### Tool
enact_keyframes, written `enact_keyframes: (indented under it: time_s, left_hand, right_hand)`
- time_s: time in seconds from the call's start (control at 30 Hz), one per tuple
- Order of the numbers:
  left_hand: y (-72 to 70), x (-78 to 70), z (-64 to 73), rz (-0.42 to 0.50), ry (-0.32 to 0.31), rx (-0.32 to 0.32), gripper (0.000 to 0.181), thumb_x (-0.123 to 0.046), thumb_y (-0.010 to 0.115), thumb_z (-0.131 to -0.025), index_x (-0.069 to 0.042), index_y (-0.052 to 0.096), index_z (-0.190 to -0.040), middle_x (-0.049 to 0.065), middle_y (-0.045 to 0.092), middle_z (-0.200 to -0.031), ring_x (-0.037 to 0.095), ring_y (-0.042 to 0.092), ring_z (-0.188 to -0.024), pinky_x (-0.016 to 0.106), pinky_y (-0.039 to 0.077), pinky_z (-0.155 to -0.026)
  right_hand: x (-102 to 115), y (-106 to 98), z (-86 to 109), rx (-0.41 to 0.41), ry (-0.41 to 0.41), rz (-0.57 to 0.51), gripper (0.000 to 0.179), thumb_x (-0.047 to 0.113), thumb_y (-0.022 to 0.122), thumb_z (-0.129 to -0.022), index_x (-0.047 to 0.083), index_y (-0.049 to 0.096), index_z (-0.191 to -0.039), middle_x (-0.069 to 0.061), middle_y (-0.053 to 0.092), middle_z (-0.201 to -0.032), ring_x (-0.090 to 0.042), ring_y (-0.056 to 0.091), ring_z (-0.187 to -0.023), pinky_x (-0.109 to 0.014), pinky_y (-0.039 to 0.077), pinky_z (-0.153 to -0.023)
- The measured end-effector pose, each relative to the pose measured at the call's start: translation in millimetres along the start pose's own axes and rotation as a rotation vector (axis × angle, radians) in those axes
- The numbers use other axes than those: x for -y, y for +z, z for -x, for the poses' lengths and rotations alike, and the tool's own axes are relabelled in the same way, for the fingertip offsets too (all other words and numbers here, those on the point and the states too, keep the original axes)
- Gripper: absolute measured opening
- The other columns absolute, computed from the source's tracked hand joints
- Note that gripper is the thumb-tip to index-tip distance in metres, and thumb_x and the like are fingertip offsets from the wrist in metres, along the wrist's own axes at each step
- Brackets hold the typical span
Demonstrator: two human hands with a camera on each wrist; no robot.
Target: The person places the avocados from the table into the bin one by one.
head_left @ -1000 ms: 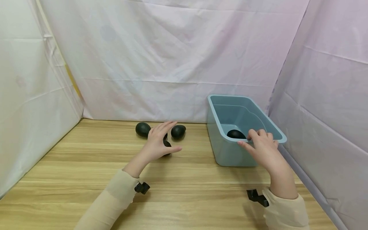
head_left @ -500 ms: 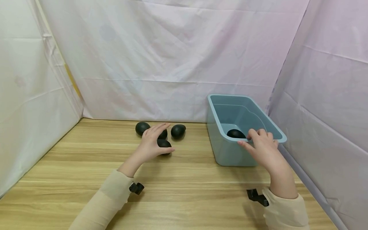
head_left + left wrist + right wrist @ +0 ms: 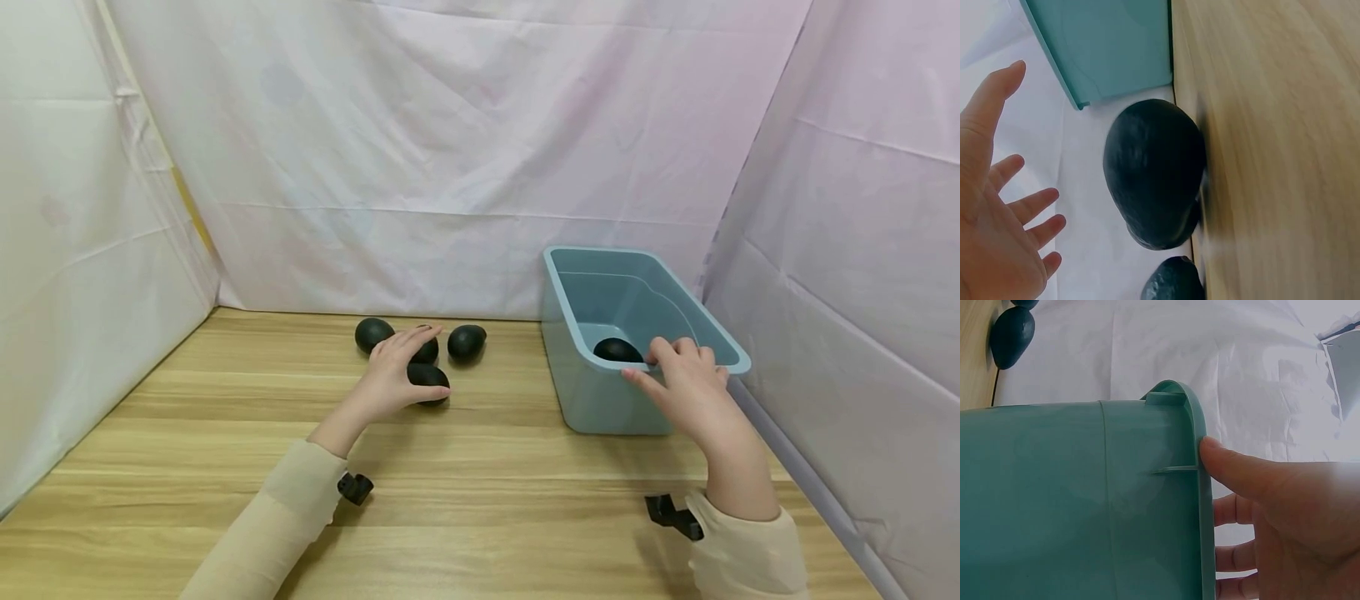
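My left hand (image 3: 390, 375) hovers with spread fingers over the nearest dark avocado (image 3: 428, 383) on the table. In the left wrist view, a gap shows between this hand (image 3: 1004, 206) and the big avocado (image 3: 1154, 169). Just behind lie a partly covered avocado (image 3: 427, 351), one to the left (image 3: 373, 335) and one to the right (image 3: 467, 343). At the right stands a blue-green plastic bin (image 3: 558, 333) with a single avocado (image 3: 617, 350) inside. My right hand (image 3: 690, 387) holds the bin's near rim, its thumb against the rim (image 3: 1205, 506) in the right wrist view.
The wood-grain table (image 3: 480, 517) ends at a white cloth backdrop (image 3: 390, 167). Cloth walls also rise at the left (image 3: 82, 275) and at the right (image 3: 847, 275), the right one close beside the bin.
My left hand has drawn back slightly leftward and lower, uncovering more of the nearest avocado, then nearly stopped over it. The right hand and the bin have stayed in place.
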State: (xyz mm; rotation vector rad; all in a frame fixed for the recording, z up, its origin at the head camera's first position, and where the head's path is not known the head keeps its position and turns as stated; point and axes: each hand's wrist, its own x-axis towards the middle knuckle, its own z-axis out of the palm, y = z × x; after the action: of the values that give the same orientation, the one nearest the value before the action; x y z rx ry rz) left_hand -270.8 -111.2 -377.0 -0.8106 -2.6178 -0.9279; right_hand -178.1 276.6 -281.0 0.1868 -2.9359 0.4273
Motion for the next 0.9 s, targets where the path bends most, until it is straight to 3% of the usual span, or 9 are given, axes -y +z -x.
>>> enact_keyframes:
  time_s: [0.33,0.63,0.83,0.9]
  left_hand:
    - [3.5,15.9,0.0,0.062,-0.048,0.079,0.088,-0.048,0.078,-0.077,-0.023,0.035,-0.15,0.008,0.035,-0.15,0.032,0.025,-0.138,0.057,0.011,-0.108]
    - [4.6,25.5,0.6,0.114,-0.086,0.105,0.089,-0.049,0.077,-0.077,-0.021,0.035,-0.15,0.006,0.035,-0.15,0.035,0.027,-0.137,0.058,0.011,-0.108]
    - [3.3,31.0,2.5,0.196,-0.108,0.131,0.091,-0.046,0.079,-0.076,-0.021,0.033,-0.15,0.01,0.032,-0.151,0.04,0.038,-0.13,0.053,0.034,-0.102]
    - [2.7,32.3,2.9,0.213,-0.116,0.149,0.091,-0.045,0.079,-0.076,-0.021,0.033,-0.151,0.01,0.031,-0.152,0.041,0.038,-0.13,0.053,0.036,-0.1]
  right_hand:
    - [0.1,0.3,0.0,-0.002,0.0,-0.001,0.046,0.047,0.055,-0.095,0.003,0.05,-0.106,-0.025,0.043,-0.108,-0.046,0.034,-0.098,-0.07,0.023,-0.079]
    - [0.4,-0.6,0.6,-0.004,-0.006,-0.005,0.046,0.047,0.054,-0.096,0.003,0.049,-0.105,-0.024,0.042,-0.107,-0.048,0.033,-0.099,-0.071,0.021,-0.079]
    - [0.7,-0.2,0.1,-0.006,-0.01,-0.002,0.046,0.048,0.054,-0.095,0.003,0.049,-0.104,-0.024,0.043,-0.106,-0.047,0.033,-0.098,-0.071,0.022,-0.078]
    - [0.8,-0.1,0.0,-0.006,-0.009,-0.002,0.046,0.049,0.054,-0.095,0.003,0.049,-0.104,-0.024,0.042,-0.106,-0.047,0.033,-0.098,-0.071,0.022,-0.078]
